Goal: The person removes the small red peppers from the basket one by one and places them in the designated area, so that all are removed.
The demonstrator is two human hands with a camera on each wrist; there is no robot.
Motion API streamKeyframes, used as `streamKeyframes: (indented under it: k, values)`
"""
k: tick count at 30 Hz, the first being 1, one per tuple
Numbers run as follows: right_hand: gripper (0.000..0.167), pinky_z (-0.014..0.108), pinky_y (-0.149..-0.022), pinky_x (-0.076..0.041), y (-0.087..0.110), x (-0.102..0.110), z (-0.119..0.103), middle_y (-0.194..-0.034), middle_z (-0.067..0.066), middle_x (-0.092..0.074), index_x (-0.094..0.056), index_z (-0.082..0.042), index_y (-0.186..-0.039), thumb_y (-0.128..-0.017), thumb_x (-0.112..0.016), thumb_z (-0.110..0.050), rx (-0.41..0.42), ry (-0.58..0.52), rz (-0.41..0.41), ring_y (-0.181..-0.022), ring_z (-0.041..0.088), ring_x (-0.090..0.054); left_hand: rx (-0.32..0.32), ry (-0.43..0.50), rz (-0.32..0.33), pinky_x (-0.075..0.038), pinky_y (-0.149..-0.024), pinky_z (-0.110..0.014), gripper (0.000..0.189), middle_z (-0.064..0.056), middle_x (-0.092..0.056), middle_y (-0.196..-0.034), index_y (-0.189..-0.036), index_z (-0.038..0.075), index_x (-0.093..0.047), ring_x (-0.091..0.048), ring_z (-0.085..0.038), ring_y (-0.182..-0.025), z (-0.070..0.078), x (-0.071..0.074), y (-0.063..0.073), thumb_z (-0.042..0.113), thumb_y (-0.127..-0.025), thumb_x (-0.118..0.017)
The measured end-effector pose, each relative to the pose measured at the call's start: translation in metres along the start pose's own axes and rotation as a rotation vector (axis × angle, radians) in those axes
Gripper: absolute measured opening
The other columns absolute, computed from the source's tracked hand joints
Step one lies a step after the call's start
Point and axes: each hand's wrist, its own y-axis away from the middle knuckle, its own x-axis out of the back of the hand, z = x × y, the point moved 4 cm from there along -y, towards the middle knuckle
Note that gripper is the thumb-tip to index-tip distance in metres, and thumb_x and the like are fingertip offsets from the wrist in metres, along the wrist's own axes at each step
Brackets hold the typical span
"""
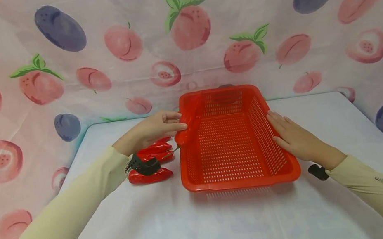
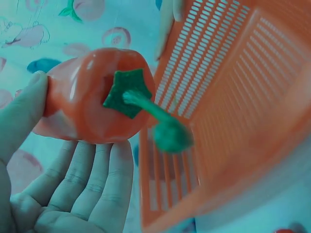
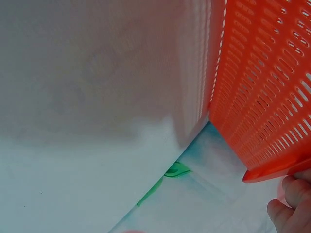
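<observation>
A glossy red chili pepper (image 1: 191,119) with a green star-shaped cap and stem (image 2: 129,92) is held in my left hand (image 1: 153,129), thumb on one side and fingers on the other. It hangs over the left rim of a red perforated plastic basket (image 1: 233,185), its stem pointing toward me. My right hand (image 1: 300,140) rests on the basket's right rim, fingers laid straight across it. In the right wrist view some fingertips (image 3: 294,194) show beside the rim. Several more red peppers (image 1: 150,176) lie on the table left of the basket, partly behind my left wrist.
A white-covered table (image 1: 157,233) carries the basket. Behind it hangs a fruit-print cloth (image 1: 201,59). Black wrist cameras (image 1: 146,166) sit on both wrists, the left one over the loose peppers.
</observation>
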Motion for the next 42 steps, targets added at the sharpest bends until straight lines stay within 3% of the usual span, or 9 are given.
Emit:
streamKeyframes:
  k: [4, 8, 15, 17, 23, 28, 34, 38, 42]
  values:
    - [0.065, 0.055, -0.116, -0.016, 0.000, -0.001, -0.001, -0.155, 0.023, -0.016, -0.012, 0.002, -0.149, -0.098, -0.043, -0.023, 0.016, 0.003, 0.018, -0.144, 0.037, -0.015, -0.022, 0.034, 0.003, -0.046, -0.102, -0.038, 0.049, -0.012, -0.062, -0.125, -0.138, 0.003, -0.043, -0.065, -0.018, -0.105, -0.011, 0.012, 0.010, 0.016, -0.093, -0.059]
    - [0.065, 0.054, -0.117, -0.015, 0.000, -0.001, -0.001, -0.155, 0.023, -0.016, -0.012, 0.003, -0.149, -0.098, -0.043, -0.023, 0.020, 0.002, 0.021, -0.144, 0.037, -0.015, -0.016, 0.006, 0.035, -0.048, -0.099, -0.036, 0.047, -0.006, -0.067, -0.113, -0.134, 0.001, -0.047, -0.066, -0.011, -0.096, -0.024, 0.023, 0.020, 0.017, -0.092, -0.060]
    - [0.065, 0.054, -0.116, -0.015, 0.000, 0.000, 0.000, -0.156, 0.022, -0.014, -0.011, 0.002, -0.149, -0.099, -0.042, -0.024, 0.013, -0.006, 0.017, -0.145, 0.035, -0.013, 0.058, -0.064, 0.071, -0.050, -0.096, -0.037, 0.050, -0.019, -0.059, -0.127, -0.135, -0.002, -0.045, -0.064, -0.015, -0.101, -0.051, 0.036, 0.040, 0.019, -0.092, -0.060]
    - [0.065, 0.054, -0.117, -0.015, 0.000, 0.000, 0.000, -0.156, 0.022, -0.014, -0.011, 0.002, -0.149, -0.099, -0.042, -0.024, 0.014, -0.003, 0.019, -0.145, 0.036, -0.014, 0.078, -0.080, 0.069, -0.051, -0.095, -0.038, 0.051, -0.018, -0.061, -0.124, -0.134, -0.002, -0.045, -0.064, -0.015, -0.100, -0.058, 0.039, 0.044, 0.020, -0.091, -0.061]
    - [0.065, 0.053, -0.117, -0.014, 0.001, 0.001, -0.001, -0.156, 0.022, -0.013, -0.009, 0.001, -0.149, -0.099, -0.041, -0.024, 0.008, -0.010, 0.008, -0.145, 0.036, -0.013, 0.086, -0.115, -0.002, -0.054, -0.090, -0.035, 0.049, -0.004, -0.067, -0.103, -0.127, -0.007, -0.050, -0.063, -0.016, -0.095, -0.078, 0.046, 0.051, 0.021, -0.089, -0.065]
    - [0.065, 0.055, -0.116, -0.015, 0.000, 0.001, -0.002, -0.156, 0.022, -0.013, -0.010, 0.002, -0.149, -0.099, -0.042, -0.024, 0.000, -0.013, -0.001, -0.145, 0.037, -0.013, 0.120, -0.166, -0.063, -0.054, -0.089, -0.037, 0.048, -0.003, -0.067, -0.098, -0.124, -0.005, -0.053, -0.062, -0.016, -0.094, -0.091, 0.047, 0.052, 0.023, -0.088, -0.066]
    - [0.065, 0.055, -0.116, -0.015, 0.000, 0.000, -0.001, -0.156, 0.022, -0.013, -0.010, 0.002, -0.149, -0.099, -0.042, -0.024, 0.007, -0.009, 0.003, -0.145, 0.036, -0.013, 0.153, -0.237, -0.147, -0.055, -0.078, -0.031, 0.045, -0.002, -0.068, -0.093, -0.121, -0.005, -0.058, -0.062, -0.014, -0.081, -0.104, 0.040, 0.050, 0.023, -0.087, -0.067]
    - [0.065, 0.053, -0.117, -0.013, 0.000, 0.000, -0.001, -0.156, 0.022, -0.013, -0.010, 0.002, -0.149, -0.099, -0.042, -0.024, 0.008, -0.010, 0.003, -0.145, 0.036, -0.013, 0.151, -0.255, -0.208, -0.055, -0.076, -0.029, 0.042, -0.001, -0.069, -0.088, -0.119, -0.004, -0.060, -0.063, -0.014, -0.076, -0.112, 0.035, 0.048, 0.022, -0.086, -0.067]
    - [0.065, 0.052, -0.118, -0.013, 0.000, 0.000, -0.001, -0.156, 0.023, -0.013, -0.010, 0.002, -0.149, -0.099, -0.041, -0.024, 0.011, -0.008, 0.008, -0.144, 0.037, -0.013, 0.137, -0.259, -0.230, -0.054, -0.076, -0.028, 0.039, 0.001, -0.070, -0.084, -0.116, -0.001, -0.063, -0.062, -0.013, -0.075, -0.120, 0.033, 0.046, 0.023, -0.086, -0.068]
